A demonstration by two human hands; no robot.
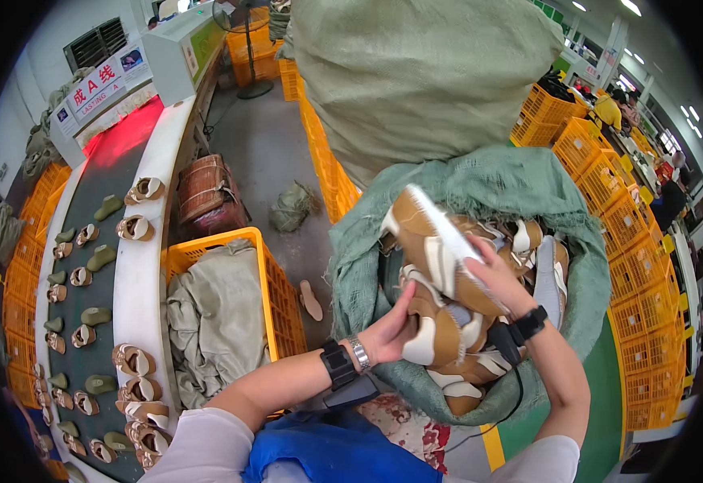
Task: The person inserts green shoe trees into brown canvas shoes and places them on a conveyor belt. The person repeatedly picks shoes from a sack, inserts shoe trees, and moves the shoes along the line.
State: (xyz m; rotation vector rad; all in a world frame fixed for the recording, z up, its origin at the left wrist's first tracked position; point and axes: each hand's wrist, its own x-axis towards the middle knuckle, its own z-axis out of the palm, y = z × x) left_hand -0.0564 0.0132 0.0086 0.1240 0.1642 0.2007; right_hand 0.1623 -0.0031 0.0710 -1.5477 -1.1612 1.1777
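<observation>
Over an open green woven sack [564,193], my right hand [496,278] is closed on a tan and white shoe upper [424,233], tilted with its pale underside toward the right. Lower and to the left, my left hand [391,330] grips another tan and white shoe upper [440,334]; its thumb shows on the near side and its other fingers are partly hidden. The two uppers overlap and seem to touch. More uppers of the same kind [551,270] lie heaped inside the sack, partly covered by my hands and arms.
A large stuffed grey-green sack [416,72] stands beyond the open one. To the left are an orange crate [275,298] holding grey cloth and a conveyor [114,290] with shoe uppers and green lasts. Stacked orange crates [641,282] line the right; an insole [311,300] lies on the floor.
</observation>
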